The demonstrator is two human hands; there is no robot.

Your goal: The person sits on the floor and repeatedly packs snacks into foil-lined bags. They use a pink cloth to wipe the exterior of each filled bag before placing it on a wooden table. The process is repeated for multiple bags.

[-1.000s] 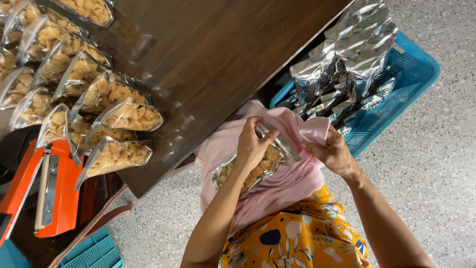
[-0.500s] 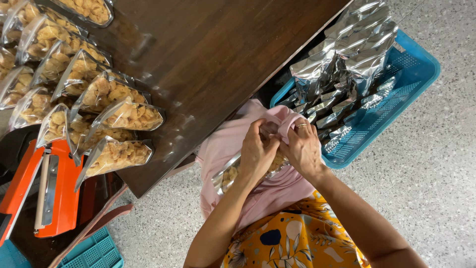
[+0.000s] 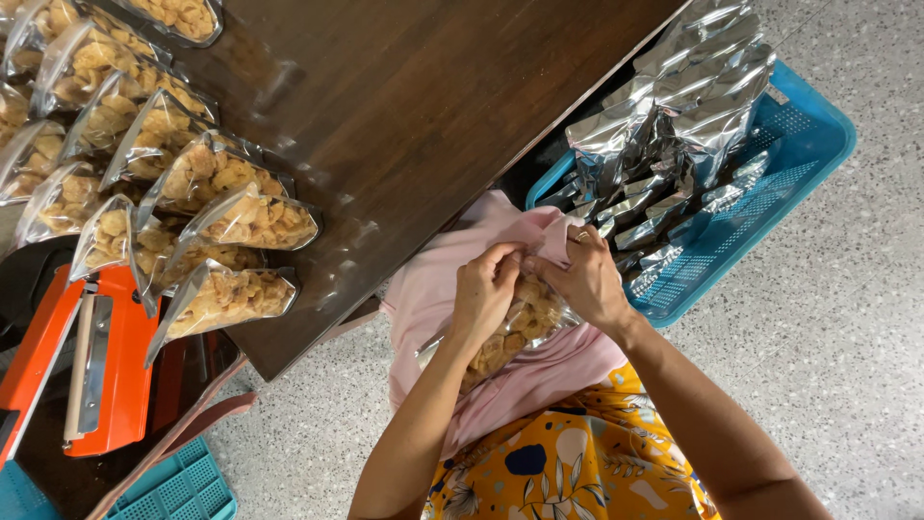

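Observation:
My left hand (image 3: pixel 484 297) and my right hand (image 3: pixel 584 279) meet at the top edge of a clear-fronted silver pouch of golden fried snacks (image 3: pixel 515 327), both pinching its mouth. The pouch rests on a pink cloth (image 3: pixel 433 289) spread over my lap, just off the edge of the dark wooden table (image 3: pixel 414 106). A ring shows on my right hand. Below the cloth is yellow flowered clothing (image 3: pixel 558 462).
Several filled snack pouches (image 3: pixel 202 221) lie in rows on the table's left part. An orange heat sealer (image 3: pixel 67 366) stands at the lower left. A blue plastic basket (image 3: pixel 770 193) of empty silver pouches (image 3: pixel 674 106) sits on the speckled floor at right. Another blue crate (image 3: pixel 178 486) is at the bottom.
My hands have come together from apart at the pouch's mouth, drawing it closed. The pouch has stayed on my lap.

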